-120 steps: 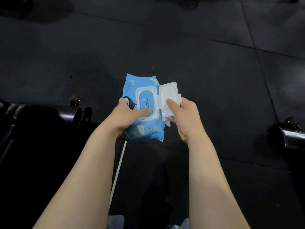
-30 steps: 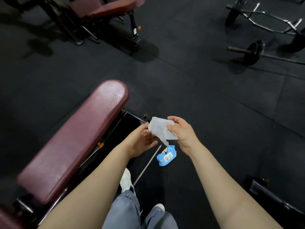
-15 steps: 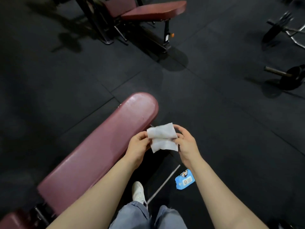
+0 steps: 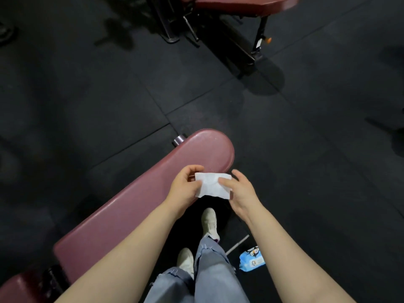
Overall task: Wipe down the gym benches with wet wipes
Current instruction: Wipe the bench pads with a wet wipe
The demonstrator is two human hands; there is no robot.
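White wipe (image 4: 213,185) pinched by left hand (image 4: 185,189) and right hand (image 4: 240,193).

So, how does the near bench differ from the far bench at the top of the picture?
The near bench shows its long pad with a rounded end, while the far bench is cut off by the frame. The near bench lies under the hands and wipe; the far bench has nothing near it. The far bench shows its black metal legs; the near bench mostly hides its frame. Both have dark red padding.

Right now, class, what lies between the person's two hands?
In the head view, a white wet wipe, pinched between the left hand and right hand.
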